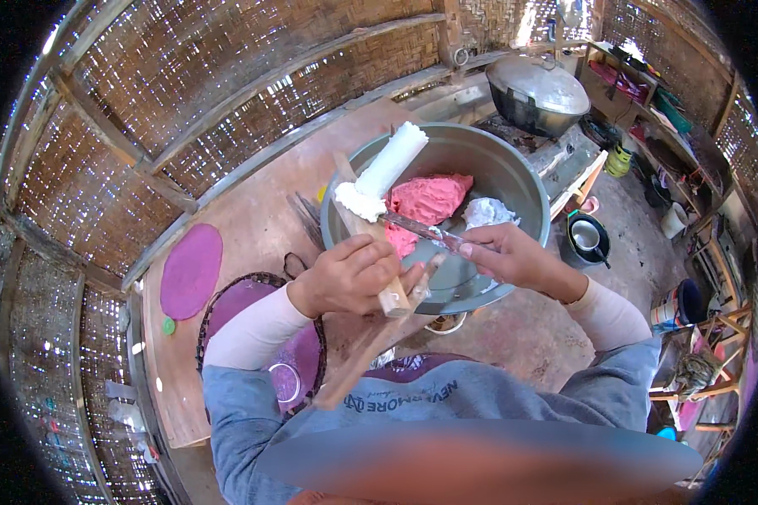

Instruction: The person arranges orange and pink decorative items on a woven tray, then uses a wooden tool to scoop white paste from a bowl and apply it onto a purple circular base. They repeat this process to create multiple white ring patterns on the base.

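Note:
My left hand (349,273) is closed around a narrow wooden board (393,295) that slants over a large grey-green basin (541,198). A smooth white roll of dough (393,158) with a rough clump at its near end rests at the board's far part. In my right hand (509,255) is the handle of a flat, smeared knife (421,228), its blade reaching to the white clump. Inside the basin lie a big mass of pink dough (436,198) and a smaller white lump (490,212). The board hides part of the basin's left side.
The basin overlaps a wooden tabletop (253,219). On it lie a purple oval mat (191,271) and a dark-rimmed purple tray (237,295). A lidded metal pot (539,93) stands beyond the basin. Black buckets (585,240) stand on the floor at right, beside cluttered shelves.

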`<action>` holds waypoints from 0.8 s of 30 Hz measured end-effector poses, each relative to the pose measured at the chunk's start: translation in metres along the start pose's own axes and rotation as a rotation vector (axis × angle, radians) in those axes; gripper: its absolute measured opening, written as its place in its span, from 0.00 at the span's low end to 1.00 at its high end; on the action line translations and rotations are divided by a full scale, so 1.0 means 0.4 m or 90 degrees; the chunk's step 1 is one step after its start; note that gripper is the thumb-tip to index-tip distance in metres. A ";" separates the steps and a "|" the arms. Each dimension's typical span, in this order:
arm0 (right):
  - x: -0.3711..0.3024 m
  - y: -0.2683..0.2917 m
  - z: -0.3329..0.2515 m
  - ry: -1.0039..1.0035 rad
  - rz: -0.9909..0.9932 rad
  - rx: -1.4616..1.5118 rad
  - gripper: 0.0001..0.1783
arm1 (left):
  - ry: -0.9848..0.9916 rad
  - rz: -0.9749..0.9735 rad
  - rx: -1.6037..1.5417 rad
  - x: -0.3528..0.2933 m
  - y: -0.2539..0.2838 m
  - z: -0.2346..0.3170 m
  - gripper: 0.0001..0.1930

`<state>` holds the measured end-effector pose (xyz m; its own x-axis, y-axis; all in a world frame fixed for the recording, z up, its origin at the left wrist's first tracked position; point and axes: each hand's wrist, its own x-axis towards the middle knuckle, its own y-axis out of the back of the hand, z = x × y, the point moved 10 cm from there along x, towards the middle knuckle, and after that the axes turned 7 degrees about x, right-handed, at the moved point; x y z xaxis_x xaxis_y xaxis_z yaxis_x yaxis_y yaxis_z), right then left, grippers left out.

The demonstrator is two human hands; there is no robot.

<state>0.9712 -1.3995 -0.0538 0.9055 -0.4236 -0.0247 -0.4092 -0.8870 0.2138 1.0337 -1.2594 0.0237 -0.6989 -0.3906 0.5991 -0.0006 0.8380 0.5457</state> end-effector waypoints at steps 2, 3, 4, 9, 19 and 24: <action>-0.006 -0.017 0.013 -0.067 -0.015 0.085 0.15 | -0.056 -0.042 0.006 0.017 -0.016 0.008 0.16; -0.006 -0.024 0.019 -0.084 -0.015 0.128 0.15 | -0.085 -0.062 0.009 0.022 -0.028 0.013 0.16; -0.007 -0.032 0.024 -0.100 -0.013 0.170 0.16 | -0.095 -0.060 0.020 0.024 -0.038 0.013 0.15; 0.007 -0.050 0.033 -0.153 -0.013 0.257 0.15 | -0.126 -0.086 0.022 0.039 -0.085 0.016 0.12; 0.028 -0.052 0.025 -0.183 -0.043 0.423 0.14 | -0.172 -0.141 0.007 0.038 -0.130 0.032 0.11; -0.027 0.103 -0.130 0.043 0.148 0.134 0.16 | 0.054 0.019 -0.198 0.007 -0.012 -0.090 0.08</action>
<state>0.9504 -1.4219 0.0061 0.7875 -0.6126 0.0676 -0.6140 -0.7893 -0.0005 1.0575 -1.2781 0.0437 -0.6329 -0.4092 0.6572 0.2466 0.6981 0.6722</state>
